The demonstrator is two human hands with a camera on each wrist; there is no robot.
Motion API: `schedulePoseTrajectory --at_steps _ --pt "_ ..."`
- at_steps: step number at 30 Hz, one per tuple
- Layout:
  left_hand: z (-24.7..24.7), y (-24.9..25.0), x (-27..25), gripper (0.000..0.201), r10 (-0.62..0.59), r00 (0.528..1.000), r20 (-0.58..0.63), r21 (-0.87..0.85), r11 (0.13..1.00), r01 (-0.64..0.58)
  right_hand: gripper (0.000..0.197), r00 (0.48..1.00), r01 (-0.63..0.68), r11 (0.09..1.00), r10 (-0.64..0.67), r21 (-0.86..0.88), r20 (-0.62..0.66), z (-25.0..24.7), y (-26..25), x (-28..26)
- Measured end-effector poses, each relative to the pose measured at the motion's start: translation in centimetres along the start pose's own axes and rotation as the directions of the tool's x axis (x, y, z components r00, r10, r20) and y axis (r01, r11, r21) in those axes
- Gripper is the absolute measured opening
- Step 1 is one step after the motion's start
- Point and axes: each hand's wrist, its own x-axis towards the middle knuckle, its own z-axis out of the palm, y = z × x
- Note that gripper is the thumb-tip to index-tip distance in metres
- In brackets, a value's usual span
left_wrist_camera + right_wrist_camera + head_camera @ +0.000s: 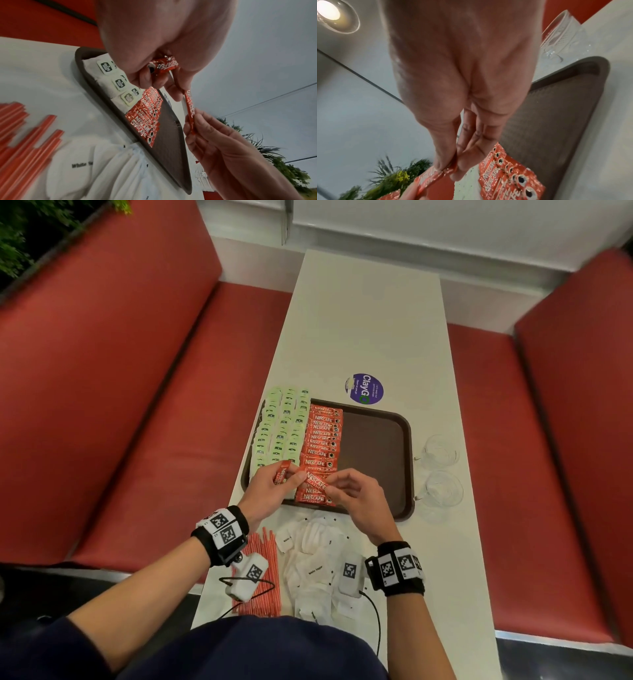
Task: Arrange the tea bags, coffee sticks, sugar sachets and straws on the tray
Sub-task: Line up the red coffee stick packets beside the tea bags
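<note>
A brown tray (376,460) holds green tea bags (281,429) along its left side, with a column of red coffee sticks (323,440) beside them. My left hand (293,479) hovers over the tray's near left corner and grips a spare coffee stick (282,470) in its curled fingers. One more coffee stick (317,482) spans between both hands; my right hand (331,486) pinches its right end and the left fingertips hold the other end. In the right wrist view the thumb and fingers (441,162) clamp the foil end. White sugar sachets (315,563) and red straws (263,570) lie on the table in front of the tray.
Two clear glass cups (442,470) stand just right of the tray. A purple round sticker (364,388) lies on the table beyond it. Red bench seats flank the narrow white table (370,320). The tray's right half (547,115) is bare.
</note>
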Motion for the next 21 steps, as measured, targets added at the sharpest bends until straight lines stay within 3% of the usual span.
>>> schedulePoseTrajectory --at_steps 3,8,13,16,21 --pt "0.1 -0.9 0.1 0.012 -0.013 1.000 -0.016 0.092 0.996 0.015 0.011 0.999 0.032 0.987 -0.037 -0.156 -0.034 0.2 1.1 0.4" --pt "-0.2 -2.4 0.6 0.006 0.091 0.992 -0.090 0.388 0.920 -0.050 0.010 0.994 0.067 0.897 -0.098 -0.437 -0.048 0.5 3.5 1.1" --pt "-0.2 -3.9 0.7 0.004 0.188 0.979 0.081 0.611 0.767 -0.197 0.016 0.998 0.063 0.817 -0.064 -0.573 0.019 1.7 5.2 1.7" --pt "0.4 -4.5 0.9 0.015 0.187 0.963 0.192 0.735 0.623 -0.267 0.016 0.998 0.058 0.808 -0.048 -0.586 0.034 2.5 5.4 2.0" --pt "1.1 -4.7 1.5 0.023 0.180 0.958 0.226 0.836 0.469 -0.285 0.017 0.997 0.060 0.773 -0.079 -0.632 -0.002 3.1 5.7 2.4"
